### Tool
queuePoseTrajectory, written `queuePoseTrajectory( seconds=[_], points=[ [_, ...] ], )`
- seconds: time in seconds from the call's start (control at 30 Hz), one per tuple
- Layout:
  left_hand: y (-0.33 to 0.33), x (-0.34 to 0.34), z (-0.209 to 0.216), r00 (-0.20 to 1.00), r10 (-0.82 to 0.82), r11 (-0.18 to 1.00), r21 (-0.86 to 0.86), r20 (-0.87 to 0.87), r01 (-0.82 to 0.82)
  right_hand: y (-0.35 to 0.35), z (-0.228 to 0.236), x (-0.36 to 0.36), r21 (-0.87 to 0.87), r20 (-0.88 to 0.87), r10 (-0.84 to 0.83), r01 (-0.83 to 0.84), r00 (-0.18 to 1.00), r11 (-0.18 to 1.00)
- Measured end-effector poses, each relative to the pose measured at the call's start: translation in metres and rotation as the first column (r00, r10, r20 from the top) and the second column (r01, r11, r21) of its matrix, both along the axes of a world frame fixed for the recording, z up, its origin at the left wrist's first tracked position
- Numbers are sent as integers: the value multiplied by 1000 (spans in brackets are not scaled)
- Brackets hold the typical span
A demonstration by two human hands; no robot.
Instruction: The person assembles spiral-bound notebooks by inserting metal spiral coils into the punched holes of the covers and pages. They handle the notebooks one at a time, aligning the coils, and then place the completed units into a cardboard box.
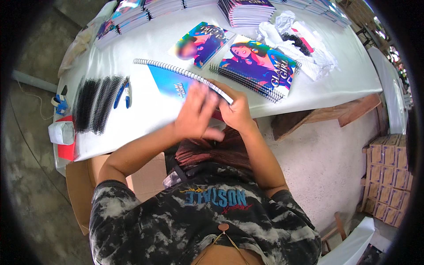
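Observation:
A spiral-bound notebook (pixel 165 81) with a blue cover is tilted up off the table, its white coil spine (pixel 176 70) running from upper left down toward me. My right hand (pixel 237 111) is closed around the near end of the spine. Beside it, my left hand (pixel 196 110) is blurred, with fingers stretched out and thumb apart against the near part of the notebook; whether it touches the coil is unclear. Just beyond lie a stack of colourful illustrated notebooks (pixel 258 66) with dark coils and a loose illustrated cover (pixel 201 44).
Loose black coils (pixel 97 104) lie at the left of the white table (pixel 145 117), beside blue pens (pixel 122 95) and a tape dispenser (pixel 60 104). Notebook stacks (pixel 245 13) line the far edge. Crumpled white paper (pixel 316 62) sits right. Cartons (pixel 388 176) stand at far right.

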State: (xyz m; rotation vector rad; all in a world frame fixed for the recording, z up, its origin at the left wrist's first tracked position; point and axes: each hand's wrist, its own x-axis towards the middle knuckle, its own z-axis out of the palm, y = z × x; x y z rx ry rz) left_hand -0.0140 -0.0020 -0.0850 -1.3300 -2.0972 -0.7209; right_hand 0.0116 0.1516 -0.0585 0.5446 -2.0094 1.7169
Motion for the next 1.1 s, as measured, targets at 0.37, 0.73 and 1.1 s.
queuePoseTrajectory(
  seconds=[0.37, 0.73, 1.1],
  points=[
    [-15, 23, -10, 995, -97, 993, -72, -18, 95, -8, 7, 9, 45, -7, -30, 30, 1000, 999],
    [3, 55, 100, 518, -267, 799, 487, 813, -352, 13, 89, 54, 436, -151, -217, 262, 965, 861],
    [25, 17, 68, 77, -630, 758, 633, 773, -156, 38, 48, 55, -233, 468, -35, 162, 883, 959]
  ],
)
